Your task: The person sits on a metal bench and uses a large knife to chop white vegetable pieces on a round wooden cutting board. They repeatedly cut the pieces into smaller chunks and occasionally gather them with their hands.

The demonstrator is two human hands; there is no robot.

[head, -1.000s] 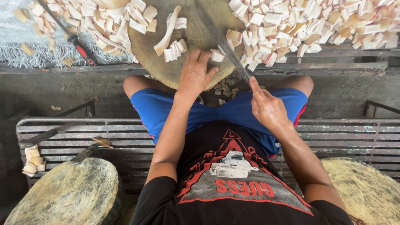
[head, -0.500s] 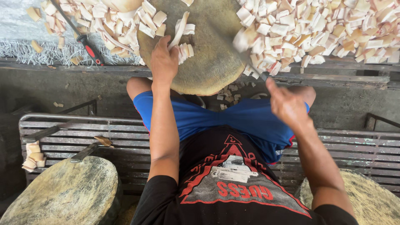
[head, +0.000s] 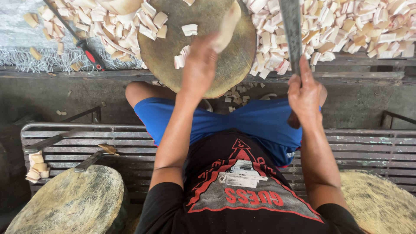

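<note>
On the round chopping block (head: 203, 47) ahead of your knees, your left hand (head: 200, 65) is pressing down a pale, long strip (head: 227, 24); its fingers are clenched over the near end, and the strip's long axis is running away from you, tilting slightly right. Your right hand (head: 304, 93) is gripping the handle of a long knife (head: 291, 30), fingers wrapped tight around it, the blade pointing away from you and hanging just right of the block, apart from the strip. So the strip is lying up and to the left of the blade, and the left hand is the nearer one. Cut white pieces (head: 188, 29) are sitting on the block beside the strip; a large heap of chunks (head: 346, 30) is spreading behind it. A red-handled tool (head: 89, 52) is lying at far left, well apart. Nothing is standing between blade and strip.
</note>
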